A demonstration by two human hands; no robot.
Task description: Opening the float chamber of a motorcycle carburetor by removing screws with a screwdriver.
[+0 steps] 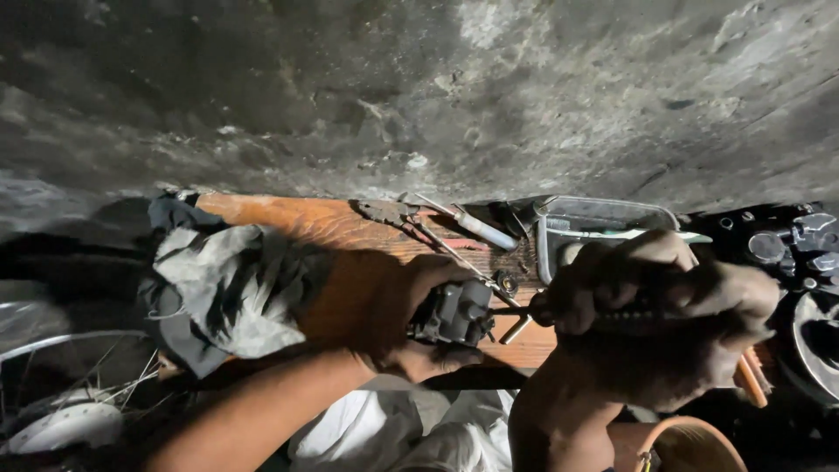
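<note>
No packages, labels or signs discernible. Small grey metal mechanical part [454, 312], blocky and grimy, on wooden bench [323, 223], clasped in closed fingers of left hand [393, 306]. Right hand [664, 306] wrapped tight around dark tool handle [638, 308], tip meeting the part's right side. Crumpled grey rag [227, 293] well left; pliers [393, 212] and clear tray [603, 217] behind.

Two bare hands [393, 306] were at work. One grey metal carburettor-like part [454, 312] lay between them; at nine o'clock, one crumpled grey cloth rag [232, 288]; at twelve, one pair of rusty pliers [393, 212].
</note>
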